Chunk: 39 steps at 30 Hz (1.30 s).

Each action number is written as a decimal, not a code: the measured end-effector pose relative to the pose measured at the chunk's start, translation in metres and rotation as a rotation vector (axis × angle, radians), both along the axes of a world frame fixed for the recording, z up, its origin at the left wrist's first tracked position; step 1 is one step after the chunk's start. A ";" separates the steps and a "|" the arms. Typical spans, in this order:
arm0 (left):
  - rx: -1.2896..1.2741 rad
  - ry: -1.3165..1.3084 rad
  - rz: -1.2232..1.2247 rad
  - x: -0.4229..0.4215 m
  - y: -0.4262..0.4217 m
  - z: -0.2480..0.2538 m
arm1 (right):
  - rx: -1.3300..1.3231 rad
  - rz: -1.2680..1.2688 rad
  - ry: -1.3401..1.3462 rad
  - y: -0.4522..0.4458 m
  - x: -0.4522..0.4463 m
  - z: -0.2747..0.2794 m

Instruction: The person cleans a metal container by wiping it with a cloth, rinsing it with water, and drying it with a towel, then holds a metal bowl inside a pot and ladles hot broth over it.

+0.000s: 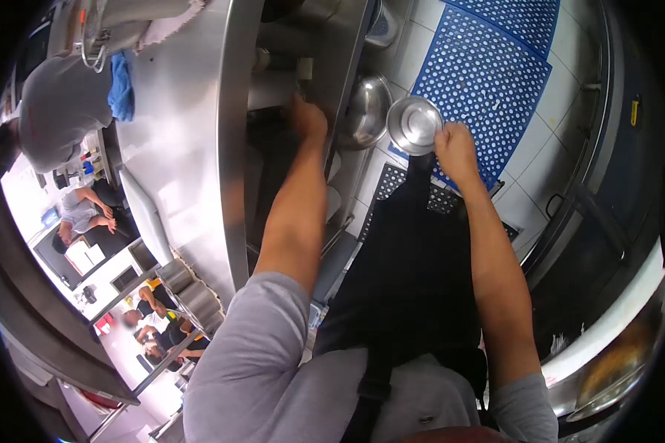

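My right hand (458, 151) is closed on the rim of a small round metal bowl (414, 125), whose shiny inside faces the camera. To the left, my left hand (308, 119) reaches into a dark metal shelf space under the counter. Its fingers point at a small pale block-like item (304, 69) just beyond them. Shadow hides the fingertips, and whether they hold anything cannot be made out. A larger shiny metal bowl (368, 111) rests at the shelf's edge, between my hands.
A steel counter (174, 125) with a blue cloth (121, 87) runs along the left. A person in grey (63, 111) stands across it, and several people are farther off. Blue perforated mats (488, 81) lie on the white tiled floor. Dark cabinet doors (628, 170) line the right.
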<state>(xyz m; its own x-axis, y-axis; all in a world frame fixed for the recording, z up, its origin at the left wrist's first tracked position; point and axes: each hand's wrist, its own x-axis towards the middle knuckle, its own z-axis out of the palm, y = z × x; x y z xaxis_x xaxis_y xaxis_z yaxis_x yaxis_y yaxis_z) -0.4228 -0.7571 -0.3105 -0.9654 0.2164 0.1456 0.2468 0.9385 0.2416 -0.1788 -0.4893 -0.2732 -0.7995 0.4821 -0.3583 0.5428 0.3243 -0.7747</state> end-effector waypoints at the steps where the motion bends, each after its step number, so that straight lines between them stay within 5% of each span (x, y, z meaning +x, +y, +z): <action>1: 0.033 0.046 -0.013 0.004 -0.006 -0.006 | 0.019 0.007 0.012 0.002 -0.009 -0.007; 3: 0.083 -0.012 -0.123 0.022 -0.001 0.009 | 0.063 0.014 0.043 0.009 -0.030 -0.020; 6: 0.105 -0.293 -0.365 0.074 0.052 0.112 | 0.073 -0.003 0.013 0.012 -0.055 -0.012; 9: -0.062 -0.386 -0.458 0.085 0.080 0.135 | 0.047 0.046 0.005 0.012 -0.075 0.007; 12: -0.142 -0.259 -0.538 0.068 0.094 0.137 | 0.008 0.136 0.017 0.011 -0.091 0.028; 15: 0.198 0.171 -0.359 0.034 0.085 0.135 | -0.027 0.112 0.000 0.006 -0.105 0.031; 17: 0.397 0.272 0.160 0.003 0.073 0.118 | -0.036 0.102 0.008 0.008 -0.112 0.032; 18: 0.470 0.061 0.331 -0.009 0.083 0.136 | -0.071 0.095 0.001 0.009 -0.117 0.030; 20: 0.661 -0.089 0.307 -0.050 0.080 0.133 | -0.003 0.080 0.097 0.009 -0.122 0.026; 23: 0.774 0.050 -0.049 -0.113 0.049 0.074 | -0.022 0.058 0.089 0.013 -0.134 0.042; 29: -0.352 0.639 -0.196 -0.075 0.027 0.087 | 0.059 -0.061 0.226 0.005 -0.161 0.031; 31: 0.374 0.228 0.241 -0.013 0.058 0.120 | 0.058 -0.104 0.191 -0.002 -0.175 0.029; 32: 1.142 -0.100 0.534 0.010 0.080 0.139 | 0.057 -0.122 0.193 -0.005 -0.181 0.029; 35: 1.326 -0.091 0.471 0.061 0.086 0.139 | 0.093 -0.094 0.248 -0.014 -0.194 0.029; 39: 1.261 -0.043 0.234 0.058 0.088 0.136 | 0.086 -0.025 0.243 -0.035 -0.207 0.033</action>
